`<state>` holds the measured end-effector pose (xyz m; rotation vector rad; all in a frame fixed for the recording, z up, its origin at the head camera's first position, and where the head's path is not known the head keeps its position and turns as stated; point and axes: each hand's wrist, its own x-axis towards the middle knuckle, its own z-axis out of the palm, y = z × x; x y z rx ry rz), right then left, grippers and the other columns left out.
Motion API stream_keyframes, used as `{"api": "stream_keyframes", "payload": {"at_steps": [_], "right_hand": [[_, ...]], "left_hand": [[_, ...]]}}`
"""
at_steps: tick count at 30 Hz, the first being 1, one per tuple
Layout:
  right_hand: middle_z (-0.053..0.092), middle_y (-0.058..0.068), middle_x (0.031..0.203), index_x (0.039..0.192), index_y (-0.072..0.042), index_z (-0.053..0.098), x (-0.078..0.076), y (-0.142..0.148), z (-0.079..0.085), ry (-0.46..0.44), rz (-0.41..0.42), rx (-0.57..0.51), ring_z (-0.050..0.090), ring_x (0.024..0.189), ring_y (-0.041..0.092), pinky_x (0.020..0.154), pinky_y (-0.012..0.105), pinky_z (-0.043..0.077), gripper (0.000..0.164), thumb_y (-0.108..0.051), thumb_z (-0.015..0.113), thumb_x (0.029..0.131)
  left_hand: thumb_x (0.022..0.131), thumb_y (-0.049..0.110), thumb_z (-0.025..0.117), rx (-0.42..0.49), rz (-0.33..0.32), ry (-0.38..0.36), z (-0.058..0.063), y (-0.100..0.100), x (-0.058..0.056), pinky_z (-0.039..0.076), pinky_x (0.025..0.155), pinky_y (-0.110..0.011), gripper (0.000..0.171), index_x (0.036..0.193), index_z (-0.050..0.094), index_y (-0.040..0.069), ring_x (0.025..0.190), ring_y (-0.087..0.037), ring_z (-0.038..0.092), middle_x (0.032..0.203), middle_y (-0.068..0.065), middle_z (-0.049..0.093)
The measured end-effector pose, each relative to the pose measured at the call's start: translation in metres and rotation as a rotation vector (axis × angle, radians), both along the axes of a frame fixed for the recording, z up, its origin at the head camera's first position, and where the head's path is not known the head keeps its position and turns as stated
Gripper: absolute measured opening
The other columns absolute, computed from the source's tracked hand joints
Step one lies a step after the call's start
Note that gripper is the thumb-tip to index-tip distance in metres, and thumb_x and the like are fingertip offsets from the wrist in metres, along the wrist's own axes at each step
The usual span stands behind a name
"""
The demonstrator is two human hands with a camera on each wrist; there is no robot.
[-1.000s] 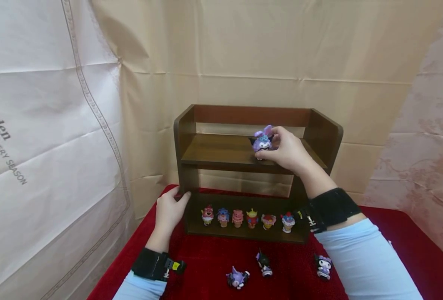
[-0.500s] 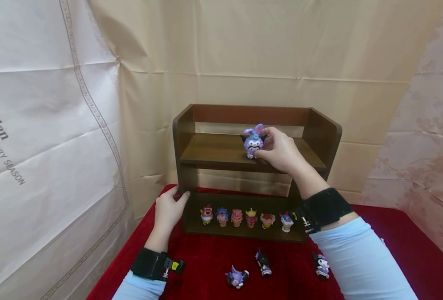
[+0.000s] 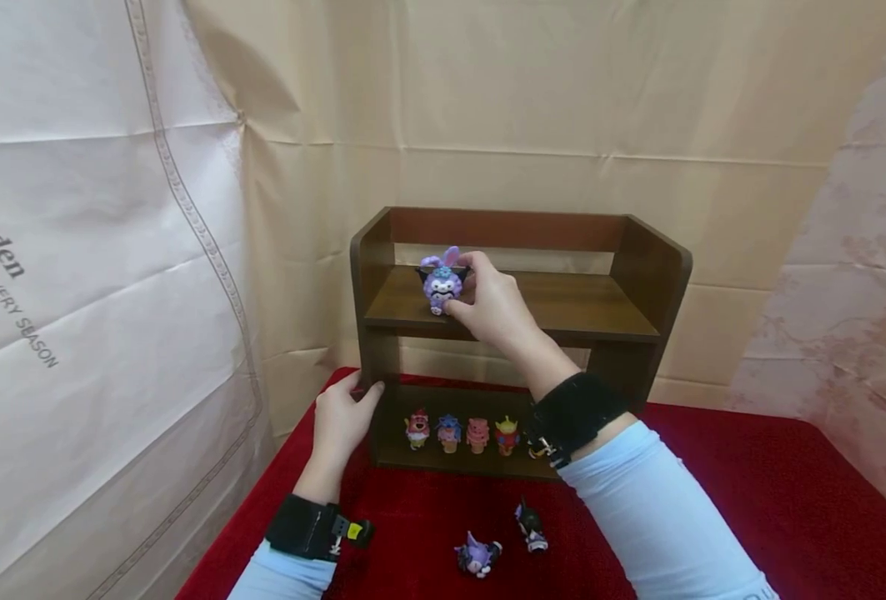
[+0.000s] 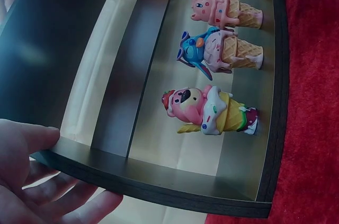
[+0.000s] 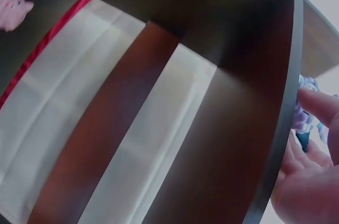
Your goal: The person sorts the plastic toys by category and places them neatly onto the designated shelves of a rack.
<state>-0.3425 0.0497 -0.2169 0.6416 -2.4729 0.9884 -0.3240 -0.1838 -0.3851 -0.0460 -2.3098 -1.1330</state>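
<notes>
Beige cloth (image 3: 503, 100) hangs behind a red-covered bench (image 3: 750, 483); on the left, white cloth (image 3: 97, 292) bears printing that reads "Garden" and, partly cut off, "OF EVERY SEASON".

From the head, the right hand (image 3: 493, 302) pinches a purple Kuromi-like figurine (image 3: 441, 288) with bunny ears, held upright at the front of the upper board of a two-tier wooden shelf (image 3: 585, 308). Whether its feet touch the wood is unclear. It has come leftward from right of the middle, which puts it near the left panel (image 3: 375, 354), where the left hand (image 3: 341, 417) stays. A purple figurine (image 3: 477, 556) and a darker figurine (image 3: 531, 529) lie on the red cloth.

From the left wrist, thumb and fingers grip the panel from either side. Along the lower board stand a strawberry-bear cone (image 4: 214, 110), a Stitch cone (image 4: 220, 52) and a pink animal cone (image 4: 226, 11).

From the right wrist, the held figurine is half hidden behind the board's edge; no label is legible.
</notes>
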Motion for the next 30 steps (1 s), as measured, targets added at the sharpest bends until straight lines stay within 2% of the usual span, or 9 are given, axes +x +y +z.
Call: {"api": "stream_keyframes", "payload": {"at_steps": [6,13,16,22,30], "right_hand": [[0.061,0.0,0.093,0.134,-0.014,0.04,0.002,-0.026,-0.003,0.023,-0.003,0.025,0.057,0.079,0.01,0.068,0.031,0.052,0.057,-0.026,0.071,0.088],[0.061,-0.002,0.089,0.137,-0.013,0.04,-0.006,-0.038,-0.004,0.027,-0.053,0.038,0.057,0.075,0.01,0.064,0.031,0.051,0.059,-0.03,0.069,0.089],[0.063,0.001,0.093,0.137,-0.015,0.039,-0.009,-0.04,-0.004,0.033,-0.087,0.064,0.059,0.078,0.012,0.066,0.032,0.051,0.058,-0.032,0.068,0.089],[0.065,0.01,0.114,0.139,-0.017,0.037,-0.013,-0.044,-0.005,0.058,-0.146,0.133,0.063,0.093,0.022,0.072,0.038,0.054,0.059,-0.036,0.065,0.09],[0.064,0.01,0.118,0.139,-0.017,0.039,-0.016,-0.048,-0.007,0.09,-0.173,0.186,0.063,0.094,0.025,0.072,0.04,0.055,0.059,-0.038,0.064,0.091]], "left_hand": [[0.091,0.03,0.065,0.012,-0.007,0.001,-0.002,0.0,-0.001,0.057,0.067,-0.042,0.033,0.117,0.068,0.009,0.085,-0.022,0.064,0.102,-0.01,0.07],[0.091,0.032,0.065,0.013,-0.005,0.001,-0.001,0.0,-0.002,0.057,0.066,-0.04,0.033,0.116,0.068,0.011,0.083,-0.019,0.064,0.102,-0.008,0.07],[0.091,0.032,0.065,0.009,-0.006,0.004,-0.001,0.0,-0.002,0.057,0.066,-0.04,0.033,0.116,0.068,0.011,0.083,-0.019,0.064,0.102,-0.008,0.07],[0.091,0.033,0.065,0.015,-0.009,-0.003,-0.002,0.0,-0.003,0.057,0.065,-0.039,0.035,0.117,0.067,0.011,0.084,-0.019,0.064,0.103,-0.008,0.069],[0.091,0.034,0.064,0.017,-0.004,-0.01,-0.002,-0.002,-0.003,0.057,0.067,-0.04,0.036,0.118,0.067,0.011,0.084,-0.019,0.064,0.104,-0.009,0.069]]}}
